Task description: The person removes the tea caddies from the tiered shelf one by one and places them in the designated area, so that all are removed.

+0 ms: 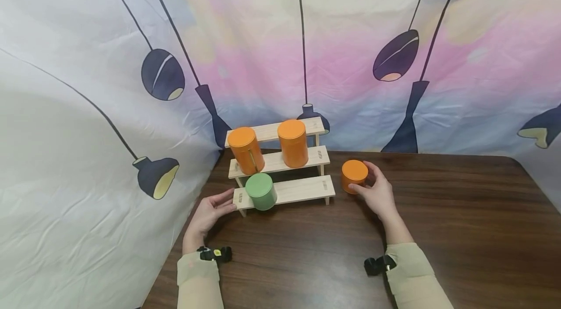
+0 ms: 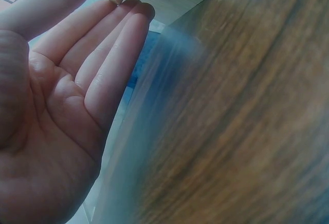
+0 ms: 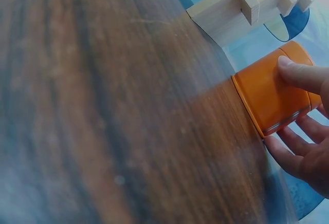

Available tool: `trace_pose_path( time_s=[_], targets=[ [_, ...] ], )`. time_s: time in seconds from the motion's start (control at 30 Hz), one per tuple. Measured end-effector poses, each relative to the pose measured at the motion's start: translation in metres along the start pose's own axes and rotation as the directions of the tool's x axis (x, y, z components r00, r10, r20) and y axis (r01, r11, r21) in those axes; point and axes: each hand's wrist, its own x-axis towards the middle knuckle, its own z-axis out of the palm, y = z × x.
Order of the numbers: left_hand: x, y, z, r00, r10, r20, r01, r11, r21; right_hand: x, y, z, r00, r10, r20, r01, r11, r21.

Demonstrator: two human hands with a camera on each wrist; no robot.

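A three-step wooden display rack (image 1: 302, 191) stands on the table. My left hand (image 1: 210, 214) is at the left end of its lowest step, and in the left wrist view the straight fingers (image 2: 110, 64) reach the wood. A small orange canister (image 1: 354, 175) is right of the rack, on the table. My right hand (image 1: 376, 194) grips it, thumb on one side and fingers on the other, as the right wrist view also shows. A green canister (image 1: 261, 192) sits on the lowest step, toward the left. Two taller orange canisters, one left (image 1: 246, 150) and one right (image 1: 293, 144), stand on the middle step.
The dark wood-grain table (image 1: 298, 255) spreads in front of the rack and to its right. Behind it and on the left hangs a cloth backdrop (image 1: 263, 31) printed with lamps. Black straps with small devices sit on both wrists.
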Motion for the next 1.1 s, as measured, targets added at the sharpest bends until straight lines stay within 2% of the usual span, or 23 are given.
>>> trace_pose_path(
  time_s=[1.1],
  targets=[
    [-0.0007, 0.0007, 0.0002, 1.0, 0.008, 0.0, -0.008, 1.0, 0.014, -0.001, -0.0019, -0.0016, 0.999, 0.019, 0.03, -0.019, 1.0, 0.004]
  ],
)
